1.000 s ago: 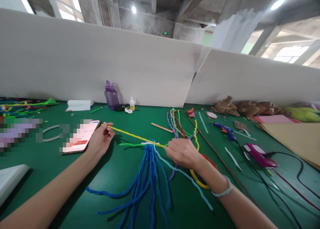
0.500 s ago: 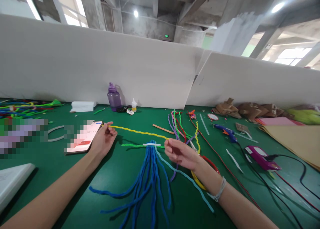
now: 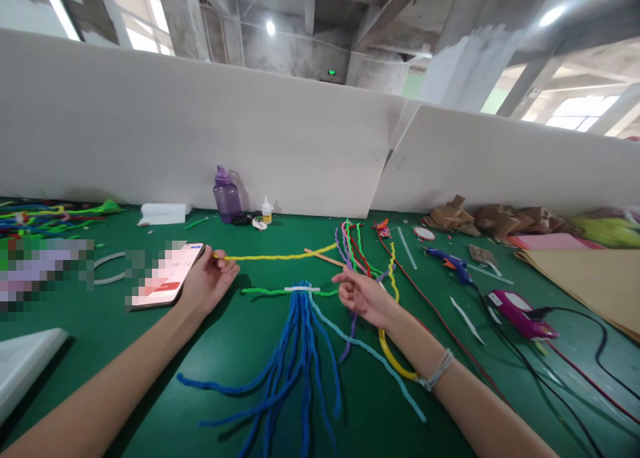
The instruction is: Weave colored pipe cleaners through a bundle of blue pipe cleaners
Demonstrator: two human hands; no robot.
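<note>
My left hand (image 3: 215, 281) pinches one end of a yellow pipe cleaner (image 3: 275, 257) beside the phone (image 3: 167, 278). The pipe cleaner stretches to the right, its far end free above a thin wooden stick (image 3: 325, 257). My right hand (image 3: 367, 297) is apart from it, fingers loosely bent and holding nothing I can see. Between and below the hands, several blue pipe cleaners (image 3: 303, 338) fan out from a white strip (image 3: 301, 289). A green pipe cleaner (image 3: 263, 291) runs along that strip, and a light blue one (image 3: 370, 349) slants off to the right.
Mixed coloured pipe cleaners (image 3: 350, 245) lie behind my right hand. A blue glue gun (image 3: 450, 263) and a magenta device (image 3: 520, 313) with cables sit to the right. At the back stand a purple bottle (image 3: 227, 198) and a small glue bottle (image 3: 267, 211) before the white partition (image 3: 200, 125).
My right hand has let go of the yellow pipe cleaner and moved slightly right. The freed end has swung up and away from me; my left hand still holds the other end.
</note>
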